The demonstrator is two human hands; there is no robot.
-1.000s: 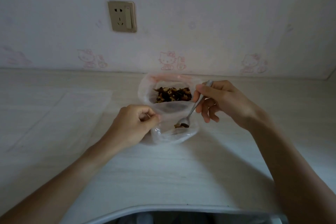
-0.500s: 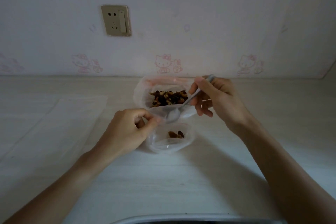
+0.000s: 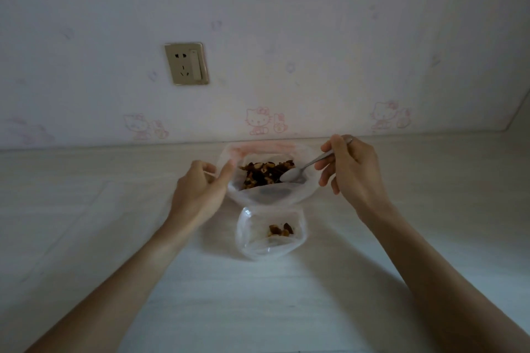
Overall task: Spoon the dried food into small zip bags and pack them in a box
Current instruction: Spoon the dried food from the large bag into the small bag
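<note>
Dried food (image 3: 280, 230), a few pieces, lies in the small zip bag (image 3: 270, 233) standing open on the table (image 3: 286, 295). Just behind it, the large bag (image 3: 269, 178) holds the main heap. Left hand (image 3: 200, 190) pinches that bag's left rim; right hand (image 3: 352, 169) grips a spoon (image 3: 298, 173), its bowl inside the large bag. A socket (image 3: 186, 63) sits on the wall.

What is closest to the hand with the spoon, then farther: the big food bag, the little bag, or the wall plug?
From the right hand:
1. Big food bag, just left, beside the fingers.
2. Little bag, lower left, nearer the person.
3. Wall plug, far upper left, on the wall.
</note>
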